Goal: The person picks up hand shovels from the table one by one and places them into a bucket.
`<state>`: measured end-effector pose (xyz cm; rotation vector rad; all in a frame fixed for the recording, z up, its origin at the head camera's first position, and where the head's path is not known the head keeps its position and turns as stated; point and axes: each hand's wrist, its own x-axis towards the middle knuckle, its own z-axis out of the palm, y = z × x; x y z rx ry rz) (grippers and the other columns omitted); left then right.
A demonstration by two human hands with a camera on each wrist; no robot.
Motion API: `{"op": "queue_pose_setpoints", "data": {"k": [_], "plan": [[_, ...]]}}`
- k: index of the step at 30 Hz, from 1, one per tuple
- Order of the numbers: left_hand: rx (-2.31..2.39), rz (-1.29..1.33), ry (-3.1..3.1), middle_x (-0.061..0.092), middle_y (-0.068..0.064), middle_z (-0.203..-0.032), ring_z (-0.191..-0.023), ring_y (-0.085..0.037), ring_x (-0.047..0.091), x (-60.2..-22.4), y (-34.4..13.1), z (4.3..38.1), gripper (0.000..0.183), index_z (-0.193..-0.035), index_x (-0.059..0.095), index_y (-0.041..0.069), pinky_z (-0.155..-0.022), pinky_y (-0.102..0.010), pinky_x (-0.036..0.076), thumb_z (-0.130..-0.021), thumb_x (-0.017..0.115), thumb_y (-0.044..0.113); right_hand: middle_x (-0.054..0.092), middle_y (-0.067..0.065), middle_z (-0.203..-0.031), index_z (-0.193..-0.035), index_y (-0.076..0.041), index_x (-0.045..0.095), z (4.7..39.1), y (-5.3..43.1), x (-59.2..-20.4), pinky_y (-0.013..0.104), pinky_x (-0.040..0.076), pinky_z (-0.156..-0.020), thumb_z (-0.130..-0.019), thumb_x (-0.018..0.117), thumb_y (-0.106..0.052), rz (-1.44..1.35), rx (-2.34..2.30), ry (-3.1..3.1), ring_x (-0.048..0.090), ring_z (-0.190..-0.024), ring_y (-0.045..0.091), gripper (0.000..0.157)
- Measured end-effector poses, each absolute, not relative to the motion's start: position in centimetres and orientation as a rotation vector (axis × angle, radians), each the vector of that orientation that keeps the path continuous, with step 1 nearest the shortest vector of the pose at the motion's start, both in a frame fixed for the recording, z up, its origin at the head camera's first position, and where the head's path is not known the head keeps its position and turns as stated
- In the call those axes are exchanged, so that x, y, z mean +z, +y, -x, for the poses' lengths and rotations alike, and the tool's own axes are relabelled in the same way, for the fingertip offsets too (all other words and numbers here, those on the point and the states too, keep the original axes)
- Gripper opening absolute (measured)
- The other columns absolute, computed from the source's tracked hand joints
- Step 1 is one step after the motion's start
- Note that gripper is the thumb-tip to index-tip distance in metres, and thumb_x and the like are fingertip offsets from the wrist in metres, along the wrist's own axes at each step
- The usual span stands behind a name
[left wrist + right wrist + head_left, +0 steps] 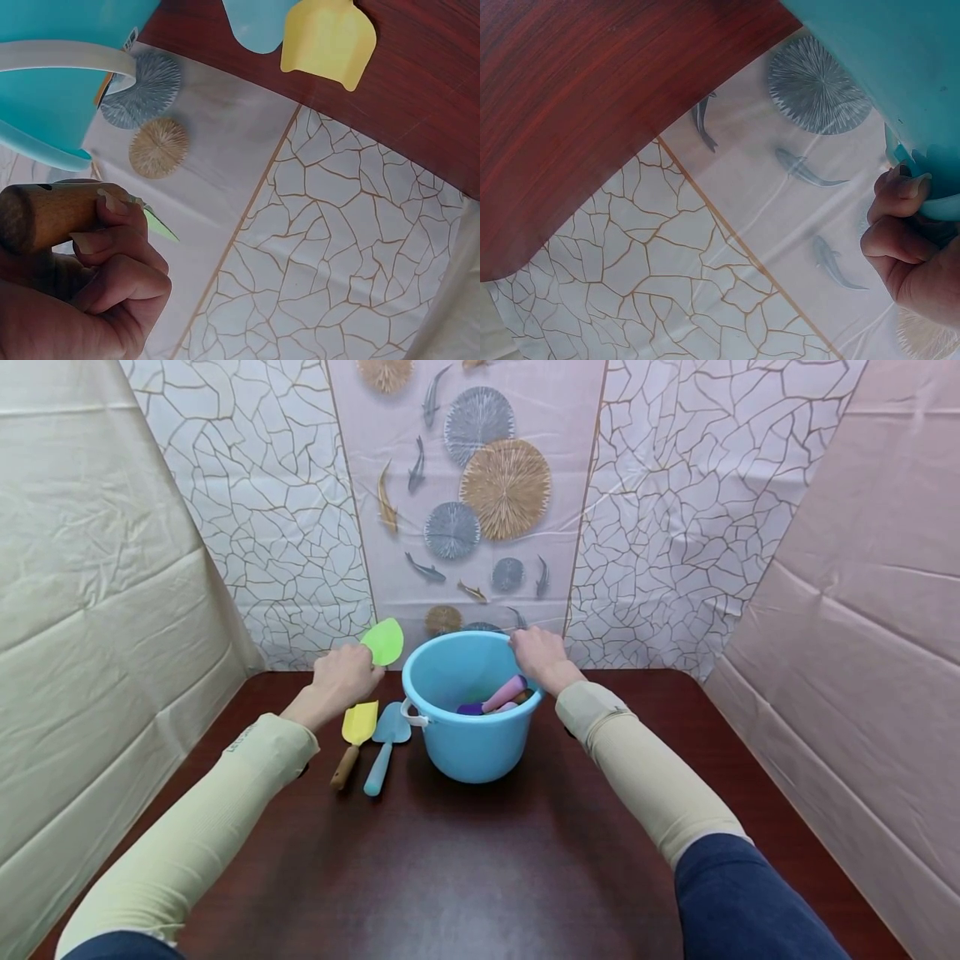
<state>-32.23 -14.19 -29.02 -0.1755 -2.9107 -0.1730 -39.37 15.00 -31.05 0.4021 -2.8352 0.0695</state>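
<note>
My left hand [345,675] grips the brown wooden handle [60,214] of a small trowel with a bright green, leaf-shaped blade [385,642], raised left of the bucket. Fingers curl round that handle in the left wrist view. A light blue bucket [472,747] stands upright on the table, its white carrying handle [412,717] hanging at the left side. With curled fingers, my right hand [542,653] holds the bucket's right rim. Inside lie several tools, among them one with a pink handle [505,692] and a purple part [470,709]; their lower ends are hidden.
Left of the bucket, a yellow scoop [360,722] with a brown handle and a blue trowel [392,725] lie side by side on the dark red-brown table [480,877]. Patterned cloth [465,585] hangs behind, and plain cloth walls [112,610] flank both sides.
</note>
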Motion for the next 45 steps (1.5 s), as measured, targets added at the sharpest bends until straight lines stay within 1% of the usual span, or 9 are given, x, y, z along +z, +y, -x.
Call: {"op": "queue_pose_setpoints", "data": {"k": [6,9,12,18,26,33,39,45], "plan": [[-0.173,0.182,-2.905,0.037,-0.002,-0.057,-0.05,-0.019,0.043,-28.9,-13.9,32.1,0.035,-0.059,0.039,0.013,-0.045,-0.032,0.036,-0.091,0.049,0.02,0.045,0.004,-0.07,-0.074,-0.012,0.05,39.4,15.0,-31.1,0.038,0.047,-0.061,-0.104,0.039,-0.022,-0.391,0.072,-2.842,0.051,-0.069,0.02,0.034],[-0.18,0.195,-2.897,0.036,-0.001,-0.056,-0.05,-0.019,0.042,-28.8,-13.8,32.0,0.034,-0.059,0.039,0.013,-0.044,-0.032,0.035,-0.091,0.049,0.02,0.046,0.004,-0.07,-0.075,-0.011,0.052,39.4,15.0,-31.1,0.038,0.047,-0.062,-0.104,0.039,-0.022,-0.39,0.072,-2.841,0.051,-0.07,0.021,0.033],[-0.186,0.203,-2.894,0.036,-0.001,-0.056,-0.05,-0.019,0.042,-28.7,-13.6,32.0,0.034,-0.059,0.04,0.013,-0.044,-0.032,0.034,-0.091,0.049,0.02,0.044,0.004,-0.069,-0.074,-0.012,0.05,39.4,15.1,-31.1,0.037,0.046,-0.061,-0.104,0.039,-0.022,-0.393,0.074,-2.839,0.05,-0.068,0.02,0.034],[-0.194,0.194,-2.901,0.038,-0.002,-0.056,-0.051,-0.022,0.045,-28.4,-13.2,32.0,0.035,-0.058,0.041,0.013,-0.045,-0.033,0.036,-0.091,0.048,0.02,0.039,0.002,-0.067,-0.07,-0.013,0.044,39.5,15.1,-31.1,0.036,0.045,-0.059,-0.104,0.039,-0.022,-0.398,0.081,-2.835,0.048,-0.067,0.02,0.035],[-0.184,0.218,-2.915,0.04,-0.001,-0.054,-0.048,-0.02,0.046,-28.3,-12.7,31.7,0.037,-0.056,0.041,0.014,-0.042,-0.032,0.036,-0.092,0.048,0.02,0.044,0.003,-0.068,-0.07,-0.013,0.046,39.6,14.9,-31.1,0.039,0.048,-0.061,-0.104,0.039,-0.022,-0.379,0.054,-2.844,0.051,-0.068,0.021,0.036],[-0.171,0.248,-2.916,0.044,-0.001,-0.052,-0.047,-0.02,0.049,-28.1,-12.2,31.8,0.039,-0.056,0.044,0.014,-0.041,-0.031,0.037,-0.093,0.05,0.023,0.052,0.005,-0.073,-0.079,-0.011,0.055,39.6,15.0,-31.0,0.042,0.051,-0.066,-0.104,0.04,-0.023,-0.372,0.051,-2.842,0.055,-0.072,0.022,0.032],[-0.16,0.258,-2.923,0.047,-0.003,-0.054,-0.047,-0.02,0.05,-28.2,-11.9,31.8,0.034,-0.06,0.047,0.012,-0.041,-0.031,0.037,-0.092,0.05,0.021,0.046,0.004,-0.07,-0.075,-0.011,0.053,39.5,15.0,-31.0,0.04,0.049,-0.062,-0.104,0.04,-0.023,-0.388,0.058,-2.837,0.052,-0.069,0.022,0.034],[-0.16,0.278,-2.922,0.043,-0.001,-0.054,-0.048,-0.02,0.048,-28.0,-11.5,31.7,0.028,-0.062,0.046,0.012,-0.042,-0.032,0.037,-0.089,0.05,0.019,0.046,0.004,-0.07,-0.074,-0.012,0.05,39.6,15.0,-31.1,0.039,0.048,-0.061,-0.104,0.04,-0.023,-0.385,0.052,-2.834,0.052,-0.069,0.021,0.033]]}}
